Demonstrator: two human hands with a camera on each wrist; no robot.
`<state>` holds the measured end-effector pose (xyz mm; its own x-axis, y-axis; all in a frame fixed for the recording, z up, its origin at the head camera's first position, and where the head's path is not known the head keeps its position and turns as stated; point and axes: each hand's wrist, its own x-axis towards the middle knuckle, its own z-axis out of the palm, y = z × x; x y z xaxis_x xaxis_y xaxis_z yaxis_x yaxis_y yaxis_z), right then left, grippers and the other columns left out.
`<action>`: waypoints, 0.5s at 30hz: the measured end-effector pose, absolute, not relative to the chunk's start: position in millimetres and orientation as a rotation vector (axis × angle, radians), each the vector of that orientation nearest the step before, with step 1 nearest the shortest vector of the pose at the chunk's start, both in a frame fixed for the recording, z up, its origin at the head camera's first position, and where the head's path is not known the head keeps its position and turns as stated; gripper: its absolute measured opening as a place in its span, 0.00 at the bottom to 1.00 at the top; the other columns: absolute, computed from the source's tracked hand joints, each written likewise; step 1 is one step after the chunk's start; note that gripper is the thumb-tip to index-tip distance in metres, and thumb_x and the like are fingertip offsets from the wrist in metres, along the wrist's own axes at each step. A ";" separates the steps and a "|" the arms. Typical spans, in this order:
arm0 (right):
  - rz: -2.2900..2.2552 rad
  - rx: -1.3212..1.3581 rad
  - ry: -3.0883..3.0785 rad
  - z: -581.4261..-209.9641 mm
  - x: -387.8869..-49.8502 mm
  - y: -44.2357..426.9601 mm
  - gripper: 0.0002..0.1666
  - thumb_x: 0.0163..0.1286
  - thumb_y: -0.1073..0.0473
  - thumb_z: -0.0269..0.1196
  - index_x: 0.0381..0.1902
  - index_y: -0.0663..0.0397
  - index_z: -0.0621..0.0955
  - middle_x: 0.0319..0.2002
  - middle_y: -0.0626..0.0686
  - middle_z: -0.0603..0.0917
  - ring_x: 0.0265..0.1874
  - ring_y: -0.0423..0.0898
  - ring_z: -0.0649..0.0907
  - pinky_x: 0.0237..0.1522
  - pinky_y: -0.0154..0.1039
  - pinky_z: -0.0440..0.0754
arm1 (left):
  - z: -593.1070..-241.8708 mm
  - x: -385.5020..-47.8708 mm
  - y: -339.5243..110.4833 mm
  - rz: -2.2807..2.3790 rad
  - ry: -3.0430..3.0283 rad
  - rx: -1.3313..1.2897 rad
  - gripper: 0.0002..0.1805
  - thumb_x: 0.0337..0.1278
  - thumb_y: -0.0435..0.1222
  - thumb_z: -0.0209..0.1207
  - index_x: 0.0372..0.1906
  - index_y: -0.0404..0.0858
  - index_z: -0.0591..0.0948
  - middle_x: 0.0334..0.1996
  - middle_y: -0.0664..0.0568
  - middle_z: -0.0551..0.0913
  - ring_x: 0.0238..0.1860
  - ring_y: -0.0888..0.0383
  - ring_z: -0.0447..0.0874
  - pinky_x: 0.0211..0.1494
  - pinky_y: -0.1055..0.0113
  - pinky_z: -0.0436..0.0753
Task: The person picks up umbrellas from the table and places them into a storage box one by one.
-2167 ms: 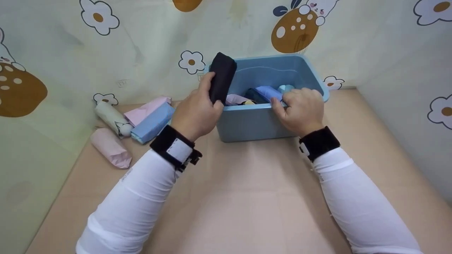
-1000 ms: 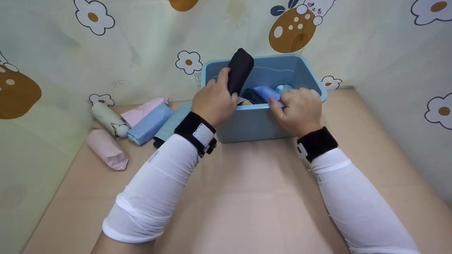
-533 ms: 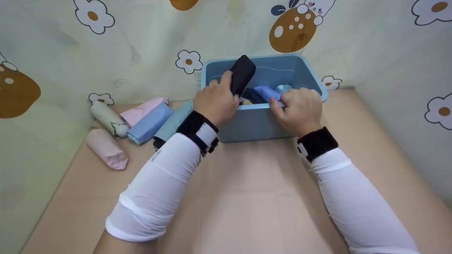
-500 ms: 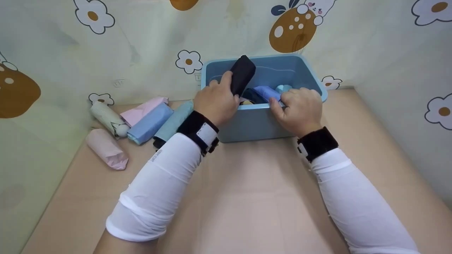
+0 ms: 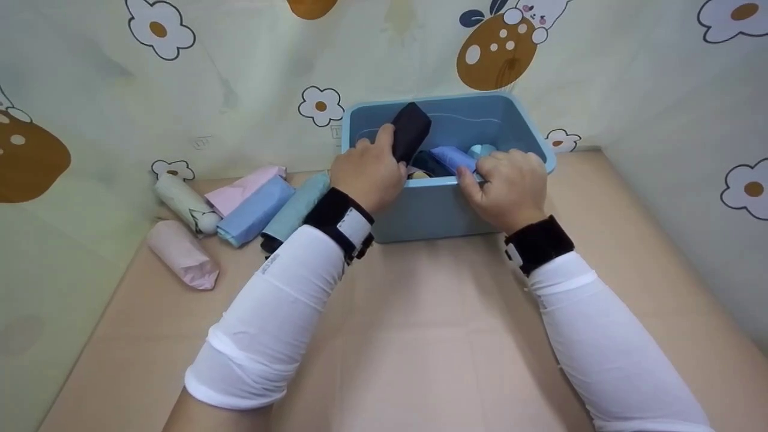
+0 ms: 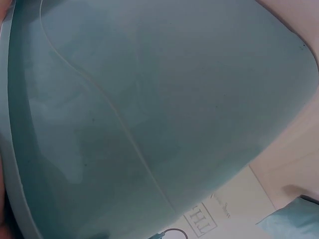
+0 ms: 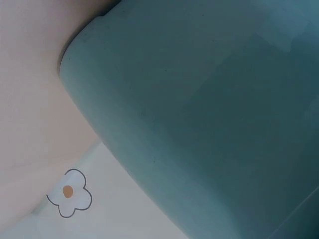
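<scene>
My left hand (image 5: 369, 174) grips a black rolled bundle (image 5: 412, 129), shaped like a folded compact umbrella. The bundle leans inside the left part of the blue plastic bin (image 5: 438, 210), its lower end hidden by my hand and the front rim. Curled over the bin's front rim, right of the middle, is my right hand (image 5: 510, 186), with the thumb near the top of the rim. Inside the bin lie a blue bundle (image 5: 454, 158), a dark navy one (image 5: 429, 163) and a light teal one (image 5: 482, 150). Both wrist views show mainly the bin's outer wall (image 6: 164, 99).
Left of the bin, several rolled bundles lie on the table: teal (image 5: 294, 207), blue (image 5: 257, 210), pink (image 5: 243, 189), pale green (image 5: 183, 198) and dusty pink (image 5: 183, 253). A flower-printed sheet (image 5: 252, 78) stands close behind the bin, with further sheeting at both sides.
Over the last two seconds my left hand has carried the black bundle rightward, then lowered it further into the bin. My right hand stays on the rim.
</scene>
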<state>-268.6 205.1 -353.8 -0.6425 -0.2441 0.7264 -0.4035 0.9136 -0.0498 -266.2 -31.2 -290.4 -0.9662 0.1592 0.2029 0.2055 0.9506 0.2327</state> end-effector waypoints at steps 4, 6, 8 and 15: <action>0.271 0.459 -2.295 -354.2 -268.8 205.0 0.36 0.75 0.38 0.53 0.12 0.55 0.70 0.13 0.54 0.67 0.16 0.56 0.69 0.25 0.45 0.56 | -290.3 -265.7 -31.0 -0.359 -2.934 -0.270 0.33 0.76 0.51 0.54 0.78 0.46 0.63 0.54 0.39 0.85 0.46 0.44 0.87 0.48 0.46 0.86; 0.266 0.461 -2.294 -354.3 -268.6 204.9 0.36 0.76 0.38 0.52 0.12 0.54 0.70 0.13 0.54 0.67 0.16 0.56 0.69 0.24 0.45 0.57 | -290.1 -265.6 -30.9 -0.348 -2.939 -0.268 0.34 0.76 0.52 0.54 0.79 0.46 0.63 0.54 0.38 0.85 0.46 0.43 0.87 0.48 0.45 0.86; 0.265 0.464 -2.293 -354.0 -268.3 204.7 0.36 0.76 0.38 0.51 0.12 0.54 0.70 0.13 0.54 0.67 0.16 0.56 0.69 0.24 0.45 0.57 | -289.9 -265.6 -30.8 -0.341 -2.943 -0.265 0.34 0.76 0.52 0.54 0.79 0.46 0.63 0.55 0.38 0.85 0.46 0.43 0.87 0.49 0.45 0.87; 0.265 0.461 -2.300 -353.9 -267.9 204.9 0.37 0.77 0.37 0.49 0.13 0.55 0.71 0.13 0.54 0.68 0.17 0.55 0.69 0.25 0.45 0.57 | -289.1 -265.4 -29.9 -0.340 -2.954 -0.268 0.33 0.76 0.52 0.54 0.79 0.47 0.64 0.56 0.39 0.85 0.49 0.44 0.87 0.50 0.45 0.86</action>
